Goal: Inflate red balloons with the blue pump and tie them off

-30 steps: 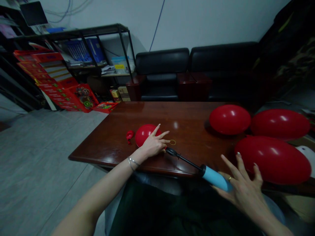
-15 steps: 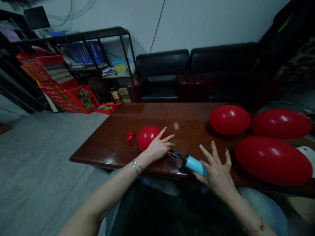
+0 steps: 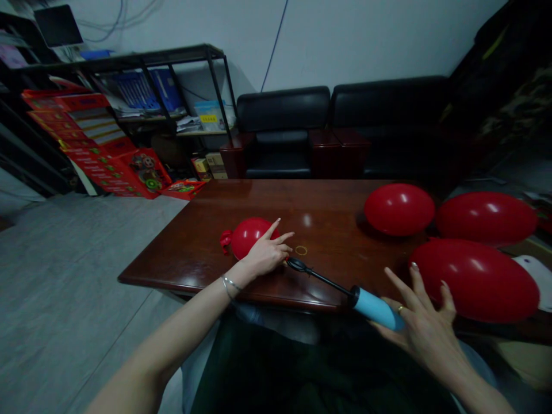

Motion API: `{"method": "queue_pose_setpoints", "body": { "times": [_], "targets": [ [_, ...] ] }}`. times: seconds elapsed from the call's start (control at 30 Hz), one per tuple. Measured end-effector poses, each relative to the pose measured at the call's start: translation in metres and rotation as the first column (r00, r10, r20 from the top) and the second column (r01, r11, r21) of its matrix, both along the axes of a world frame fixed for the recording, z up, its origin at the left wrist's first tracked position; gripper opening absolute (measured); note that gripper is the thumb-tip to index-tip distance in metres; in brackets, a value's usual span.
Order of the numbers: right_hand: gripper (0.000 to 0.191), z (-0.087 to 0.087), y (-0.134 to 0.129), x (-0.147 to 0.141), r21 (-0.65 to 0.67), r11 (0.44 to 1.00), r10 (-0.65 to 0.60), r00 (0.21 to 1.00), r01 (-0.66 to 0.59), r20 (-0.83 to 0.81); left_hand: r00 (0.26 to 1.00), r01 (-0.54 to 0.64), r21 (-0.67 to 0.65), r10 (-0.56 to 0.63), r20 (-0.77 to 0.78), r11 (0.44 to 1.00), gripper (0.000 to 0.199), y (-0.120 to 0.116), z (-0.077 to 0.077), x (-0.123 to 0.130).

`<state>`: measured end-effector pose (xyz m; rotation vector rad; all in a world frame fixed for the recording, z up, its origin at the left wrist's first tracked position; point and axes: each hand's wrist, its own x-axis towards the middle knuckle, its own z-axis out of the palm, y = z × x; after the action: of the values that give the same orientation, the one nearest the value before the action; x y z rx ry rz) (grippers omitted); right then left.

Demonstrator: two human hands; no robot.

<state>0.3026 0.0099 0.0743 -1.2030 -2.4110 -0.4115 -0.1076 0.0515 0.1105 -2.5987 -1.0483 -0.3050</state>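
Observation:
A partly inflated red balloon (image 3: 249, 236) lies on the brown table, and my left hand (image 3: 268, 253) pinches its neck at the tip of a hand pump, with the other fingers spread. The blue pump (image 3: 376, 309) has its black rod drawn out, and its far end rests in my right hand (image 3: 425, 319), held between thumb and lower palm while several fingers stretch out. A limp red balloon (image 3: 225, 241) touches the left side of the inflated one. Just right of my left hand lies a thin yellowish ring (image 3: 301, 250).
Three big red balloons, one of them nearest (image 3: 474, 280), rest on the right of the table (image 3: 328, 201). Behind stand black sofas (image 3: 282, 112). Red boxes (image 3: 142, 172) and a shelf rack (image 3: 172, 57) are at the left; a white object (image 3: 535, 276) sits far right.
My right hand has moved right and slightly down with the blue pump body, exposing the black rod. My left hand and the balloon have shifted slightly left, and the balloon now meets the limp one.

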Motion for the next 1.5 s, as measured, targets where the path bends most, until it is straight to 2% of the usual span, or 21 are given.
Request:
{"method": "queue_pose_setpoints", "body": {
  "times": [0.13,0.3,0.43,0.53,0.8,0.9,1.03,1.3,1.4,1.5],
  "targets": [
    [0.040,-0.001,0.007,-0.018,0.036,0.999,0.028,1.000,-0.028,0.008,1.000,0.013,0.019,-0.013,0.013,1.000,0.018,-0.006,-0.001,0.012],
    [0.034,-0.003,0.013,-0.065,0.058,0.993,0.105,0.994,-0.104,-0.019,0.999,0.039,0.020,-0.038,-0.023,0.999,0.018,-0.009,0.000,0.029],
    [0.034,-0.005,0.013,-0.085,0.065,0.995,0.080,0.993,-0.075,-0.089,0.999,0.039,0.013,-0.038,-0.030,0.999,0.018,-0.006,0.003,0.028],
    [0.036,-0.005,0.012,-0.077,0.045,0.995,0.097,0.991,-0.094,-0.087,0.999,0.036,-0.002,-0.036,-0.011,0.999,0.018,-0.005,0.007,0.019],
    [0.041,-0.004,0.003,-0.014,0.000,0.999,0.051,0.997,-0.051,-0.066,0.999,-0.034,-0.051,0.035,0.024,0.998,0.010,-0.004,0.010,-0.007],
    [0.042,-0.006,0.001,-0.003,-0.014,0.998,0.054,0.997,-0.055,-0.064,0.998,-0.045,-0.028,0.046,0.035,0.999,0.009,-0.005,0.009,-0.009],
    [0.038,-0.008,0.006,-0.016,0.024,0.998,0.062,0.997,-0.061,-0.052,0.999,-0.032,0.008,0.031,0.034,0.999,0.017,-0.007,0.008,0.000],
    [0.034,0.005,0.015,-0.083,0.075,0.989,0.127,0.991,-0.125,-0.034,0.999,0.030,0.070,-0.029,-0.022,0.997,0.017,-0.012,0.007,0.023],
    [0.037,0.004,0.013,-0.084,0.059,0.992,0.118,0.989,-0.113,-0.091,0.999,0.022,0.053,-0.020,-0.032,0.998,0.015,-0.011,0.011,0.021],
    [0.037,0.001,0.012,-0.069,0.044,0.993,0.116,0.986,-0.112,-0.119,1.000,0.021,0.032,-0.021,-0.016,0.999,0.015,-0.009,0.016,0.016]
  ]
}}
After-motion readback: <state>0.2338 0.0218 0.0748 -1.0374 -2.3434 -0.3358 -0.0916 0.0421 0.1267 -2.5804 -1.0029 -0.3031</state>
